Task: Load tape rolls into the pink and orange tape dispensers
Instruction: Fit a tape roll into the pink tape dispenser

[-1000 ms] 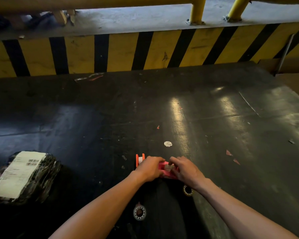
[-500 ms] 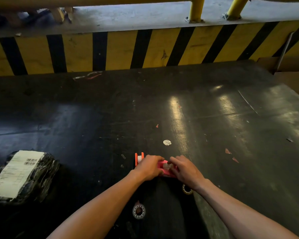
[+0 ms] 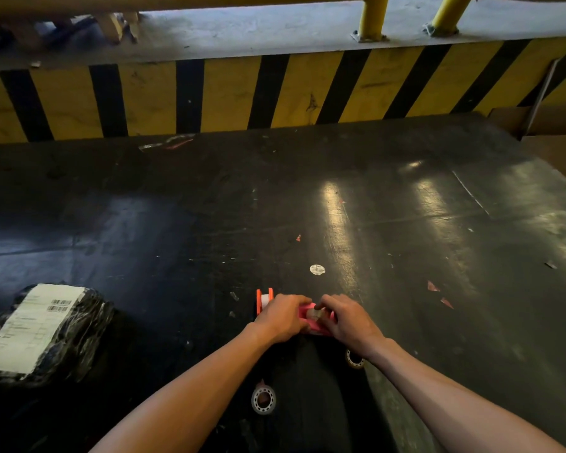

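Low in the frame's centre, on the dark table (image 3: 406,256), left hand (image 3: 283,318) and right hand (image 3: 348,320) both grasp the pink tape dispenser (image 3: 311,317), seemingly light, rigid plastic best gripped by its side walls, orange tape dispenser (image 3: 263,299) just left.

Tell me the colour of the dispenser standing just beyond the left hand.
Orange, with a white tape roll inside; head view.

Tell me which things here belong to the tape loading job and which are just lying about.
Job: pink dispenser in left hand and right hand; orange dispenser; tape rolls and.
Lying about: wrapped parcel; round sticker; red scraps.
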The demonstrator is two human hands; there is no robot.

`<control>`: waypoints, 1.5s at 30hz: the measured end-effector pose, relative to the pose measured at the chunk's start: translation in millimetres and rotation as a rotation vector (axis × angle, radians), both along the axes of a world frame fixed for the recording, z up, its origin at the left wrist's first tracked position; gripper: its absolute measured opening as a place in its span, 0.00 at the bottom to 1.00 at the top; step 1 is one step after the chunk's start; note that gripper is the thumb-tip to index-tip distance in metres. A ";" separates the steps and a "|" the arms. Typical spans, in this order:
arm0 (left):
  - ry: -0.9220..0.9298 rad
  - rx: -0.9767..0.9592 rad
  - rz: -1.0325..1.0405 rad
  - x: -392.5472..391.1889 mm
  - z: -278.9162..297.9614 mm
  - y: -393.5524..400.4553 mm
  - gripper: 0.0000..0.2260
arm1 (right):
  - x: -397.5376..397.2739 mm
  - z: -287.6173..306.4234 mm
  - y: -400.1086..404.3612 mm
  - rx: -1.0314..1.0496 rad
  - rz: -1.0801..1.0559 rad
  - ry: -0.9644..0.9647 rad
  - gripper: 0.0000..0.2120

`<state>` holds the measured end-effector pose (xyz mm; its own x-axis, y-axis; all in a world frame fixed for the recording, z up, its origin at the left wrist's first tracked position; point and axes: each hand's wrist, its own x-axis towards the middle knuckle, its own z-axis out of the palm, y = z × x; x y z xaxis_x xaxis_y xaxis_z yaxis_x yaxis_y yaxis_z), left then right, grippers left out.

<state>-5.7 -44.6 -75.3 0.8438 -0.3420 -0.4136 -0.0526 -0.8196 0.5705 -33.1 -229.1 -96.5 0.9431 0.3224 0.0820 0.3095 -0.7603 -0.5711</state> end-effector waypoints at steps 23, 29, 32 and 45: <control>0.001 0.000 -0.012 1.7 -1.4 1.1 0.27 | -6.5 8.6 2.8 -0.050 0.041 0.095 0.29; -0.001 0.004 -0.013 0.4 -1.2 0.6 0.27 | -2.4 11.3 2.7 -0.007 -0.044 0.183 0.13; -0.004 -0.017 -0.016 -0.9 1.1 -0.1 0.26 | -9.8 12.4 4.5 0.090 -0.104 0.197 0.13; -0.050 -0.144 0.032 -7.6 -1.3 -2.8 0.16 | -7.0 14.7 17.5 0.367 -0.521 0.337 0.04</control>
